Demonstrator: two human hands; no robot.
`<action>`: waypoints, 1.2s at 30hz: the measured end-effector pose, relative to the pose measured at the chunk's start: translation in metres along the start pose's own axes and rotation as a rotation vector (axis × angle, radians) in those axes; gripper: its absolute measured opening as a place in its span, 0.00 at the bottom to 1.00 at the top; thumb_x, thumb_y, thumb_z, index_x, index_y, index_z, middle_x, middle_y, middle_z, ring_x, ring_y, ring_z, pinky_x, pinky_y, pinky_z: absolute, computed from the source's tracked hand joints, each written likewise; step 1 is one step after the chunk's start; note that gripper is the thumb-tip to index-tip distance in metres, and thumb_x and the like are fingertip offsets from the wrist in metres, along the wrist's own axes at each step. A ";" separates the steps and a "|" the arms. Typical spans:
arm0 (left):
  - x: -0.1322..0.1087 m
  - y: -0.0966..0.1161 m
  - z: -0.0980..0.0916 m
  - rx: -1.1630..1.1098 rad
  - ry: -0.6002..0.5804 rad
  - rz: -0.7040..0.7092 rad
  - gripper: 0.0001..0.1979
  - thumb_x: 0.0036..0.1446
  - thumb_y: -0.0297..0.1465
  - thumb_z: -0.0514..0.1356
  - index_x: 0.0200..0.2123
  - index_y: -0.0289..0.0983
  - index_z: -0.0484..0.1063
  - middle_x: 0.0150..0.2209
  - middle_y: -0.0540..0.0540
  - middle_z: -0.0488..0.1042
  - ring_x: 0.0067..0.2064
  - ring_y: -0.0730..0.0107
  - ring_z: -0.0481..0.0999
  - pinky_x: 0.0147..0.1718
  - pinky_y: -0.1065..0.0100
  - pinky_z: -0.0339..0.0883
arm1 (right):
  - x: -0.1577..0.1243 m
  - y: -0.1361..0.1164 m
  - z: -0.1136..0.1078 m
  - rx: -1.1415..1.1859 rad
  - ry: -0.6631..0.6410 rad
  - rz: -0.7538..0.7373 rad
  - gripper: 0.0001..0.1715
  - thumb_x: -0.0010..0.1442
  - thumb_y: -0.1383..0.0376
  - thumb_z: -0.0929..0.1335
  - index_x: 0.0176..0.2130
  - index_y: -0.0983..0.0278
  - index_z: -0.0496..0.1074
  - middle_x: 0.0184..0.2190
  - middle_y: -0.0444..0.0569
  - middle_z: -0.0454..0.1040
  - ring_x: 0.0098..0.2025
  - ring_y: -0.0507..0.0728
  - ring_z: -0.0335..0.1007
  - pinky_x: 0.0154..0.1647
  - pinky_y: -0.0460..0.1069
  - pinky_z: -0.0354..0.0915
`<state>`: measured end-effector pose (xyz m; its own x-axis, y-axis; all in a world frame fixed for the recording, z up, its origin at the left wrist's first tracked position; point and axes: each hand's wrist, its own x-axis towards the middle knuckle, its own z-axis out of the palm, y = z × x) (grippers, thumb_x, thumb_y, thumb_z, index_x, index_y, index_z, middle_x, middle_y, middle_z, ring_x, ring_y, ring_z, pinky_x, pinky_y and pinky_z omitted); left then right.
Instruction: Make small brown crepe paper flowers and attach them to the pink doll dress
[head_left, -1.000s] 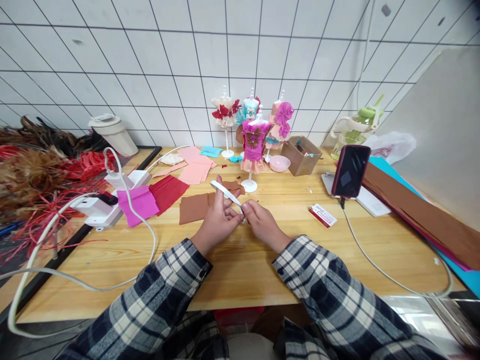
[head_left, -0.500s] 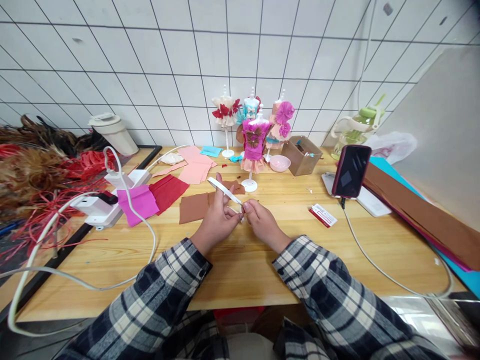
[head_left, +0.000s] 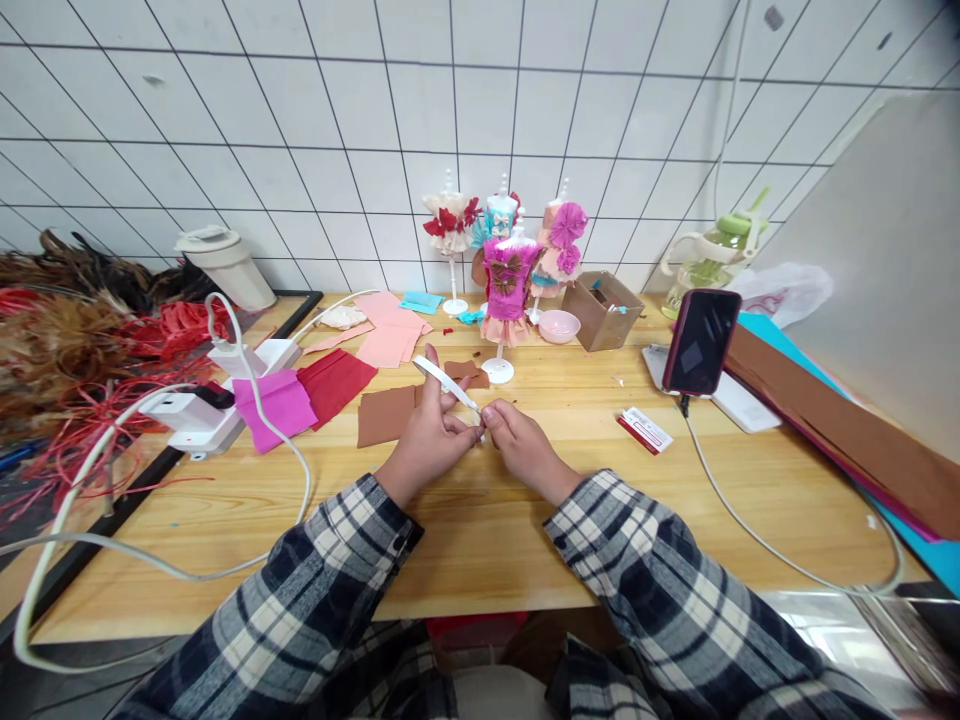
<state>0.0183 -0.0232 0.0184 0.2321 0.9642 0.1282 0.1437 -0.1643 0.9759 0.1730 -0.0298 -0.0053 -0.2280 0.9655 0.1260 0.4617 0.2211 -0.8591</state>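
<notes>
My left hand and my right hand meet above the middle of the wooden table. Both pinch a narrow white strip that slants up and to the left from my fingertips. The left thumb and fingers grip its lower end, with two fingers stretched up behind it. My right fingertips are closed on the same lower end. A brown paper sheet lies on the table just beyond my left hand.
Small dress forms with paper dresses stand at the back, beside a pink bowl and a cardboard box. Pink, red and magenta sheets lie left. A propped phone, white chargers with cables, and feathers flank the table.
Both hands have drifted slightly away from me and upward with the strip; its free end now points a little further left. Nothing else moved.
</notes>
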 end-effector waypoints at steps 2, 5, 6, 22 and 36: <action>0.000 0.000 0.001 -0.006 -0.009 -0.001 0.58 0.47 0.24 0.64 0.64 0.51 0.19 0.62 0.31 0.58 0.25 0.79 0.76 0.26 0.73 0.71 | 0.000 0.000 0.001 0.002 0.003 -0.008 0.19 0.66 0.53 0.55 0.31 0.60 0.61 0.26 0.41 0.67 0.28 0.52 0.62 0.31 0.46 0.55; -0.002 -0.001 0.003 -0.009 -0.014 -0.002 0.57 0.48 0.24 0.63 0.64 0.51 0.20 0.62 0.31 0.58 0.24 0.80 0.75 0.25 0.74 0.71 | -0.001 -0.002 0.004 0.001 0.001 -0.008 0.18 0.66 0.53 0.55 0.30 0.60 0.60 0.26 0.42 0.68 0.29 0.52 0.63 0.31 0.46 0.55; -0.002 0.000 0.004 -0.011 -0.011 -0.001 0.57 0.49 0.24 0.63 0.64 0.51 0.19 0.62 0.31 0.57 0.24 0.80 0.75 0.25 0.73 0.71 | -0.002 -0.002 0.004 0.005 0.007 -0.004 0.18 0.66 0.53 0.55 0.30 0.60 0.60 0.26 0.42 0.68 0.29 0.52 0.63 0.31 0.46 0.56; 0.001 0.003 -0.001 -0.136 0.026 -0.024 0.63 0.46 0.28 0.68 0.60 0.56 0.13 0.64 0.32 0.54 0.26 0.83 0.75 0.28 0.74 0.72 | -0.001 -0.006 -0.017 -0.151 0.039 0.098 0.20 0.56 0.46 0.64 0.34 0.60 0.65 0.18 0.37 0.63 0.22 0.51 0.58 0.25 0.45 0.49; 0.001 0.006 -0.005 -0.198 -0.042 0.008 0.63 0.47 0.26 0.66 0.59 0.58 0.12 0.64 0.32 0.53 0.26 0.84 0.73 0.28 0.73 0.71 | 0.004 -0.005 -0.023 0.714 -0.200 0.264 0.17 0.50 0.54 0.71 0.31 0.63 0.65 0.18 0.36 0.56 0.16 0.44 0.41 0.16 0.43 0.39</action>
<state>0.0148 -0.0218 0.0249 0.2726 0.9529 0.1326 -0.0491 -0.1239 0.9911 0.1894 -0.0234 0.0111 -0.3688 0.9157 -0.1599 -0.1252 -0.2194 -0.9676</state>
